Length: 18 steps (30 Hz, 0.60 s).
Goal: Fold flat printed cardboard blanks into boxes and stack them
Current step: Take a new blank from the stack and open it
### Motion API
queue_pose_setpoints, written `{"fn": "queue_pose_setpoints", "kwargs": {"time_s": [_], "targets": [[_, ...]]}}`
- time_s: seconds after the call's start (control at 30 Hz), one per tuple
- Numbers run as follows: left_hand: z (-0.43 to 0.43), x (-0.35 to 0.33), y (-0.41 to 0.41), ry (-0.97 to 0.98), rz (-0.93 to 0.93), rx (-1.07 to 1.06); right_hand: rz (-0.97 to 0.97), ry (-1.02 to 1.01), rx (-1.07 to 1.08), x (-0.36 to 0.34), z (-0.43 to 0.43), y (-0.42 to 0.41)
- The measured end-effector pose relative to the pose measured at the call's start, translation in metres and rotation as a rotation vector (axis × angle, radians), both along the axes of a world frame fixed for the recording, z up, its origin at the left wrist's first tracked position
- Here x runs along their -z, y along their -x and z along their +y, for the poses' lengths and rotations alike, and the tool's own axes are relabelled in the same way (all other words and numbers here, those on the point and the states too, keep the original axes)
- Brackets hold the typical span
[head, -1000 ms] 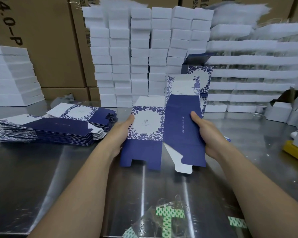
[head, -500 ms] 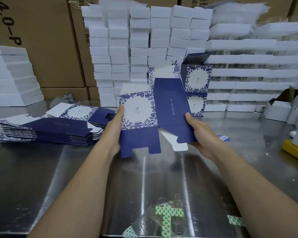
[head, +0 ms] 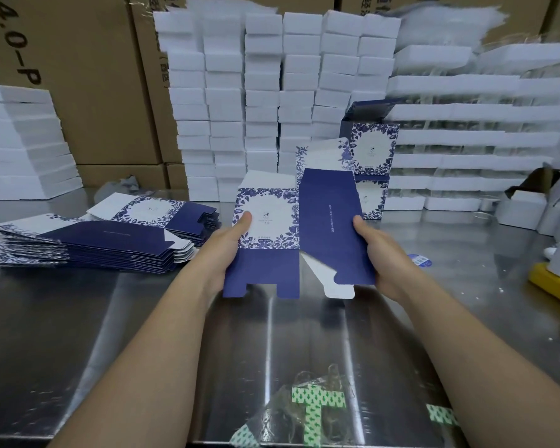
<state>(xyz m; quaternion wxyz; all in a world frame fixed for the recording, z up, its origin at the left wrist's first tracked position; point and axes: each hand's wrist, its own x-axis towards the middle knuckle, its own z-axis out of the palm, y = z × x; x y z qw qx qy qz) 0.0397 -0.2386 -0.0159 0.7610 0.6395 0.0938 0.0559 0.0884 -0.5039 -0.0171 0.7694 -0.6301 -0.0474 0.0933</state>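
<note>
— White boxes (head: 262, 92) walled the back of the table (head: 126, 334). Why did the pile (head: 88, 244) lie left of the fingers?

— Probably for a short reach. One blank (head: 327, 221) was held upright between both hands: left hand (head: 222, 253) and right hand (head: 380, 253) each pinched an outer edge, thumb in front, fingers hidden behind, seemingly to square it open.

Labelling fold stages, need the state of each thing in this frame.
held blank: upright, partly opened, bottom flaps not folded in.
left hand: grips the blank's floral panel, thumb on its front.
right hand: grips the navy panel's edge.
flat blanks pile: unfolded, lying on the table.
printed boxes: folded, two stacked at the back.
</note>
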Motion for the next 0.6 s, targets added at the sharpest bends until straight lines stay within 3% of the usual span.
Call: {"fn": "queue_pose_setpoints", "kwargs": {"time_s": [0.13,0.43,0.6], "targets": [[-0.0023,0.0026,-0.0030,0.048,-0.027,0.051,-0.027,0.002,0.102,0.0010,0.0010,-0.0036],[0.0020,0.0061,-0.0036,0.036,-0.004,0.076,0.024,-0.066,0.035,0.0009,-0.0053,-0.0069],[0.0013,0.0065,-0.0044,0.039,0.028,0.092,-0.011,-0.049,0.127,0.0034,-0.0086,-0.0091]]}}
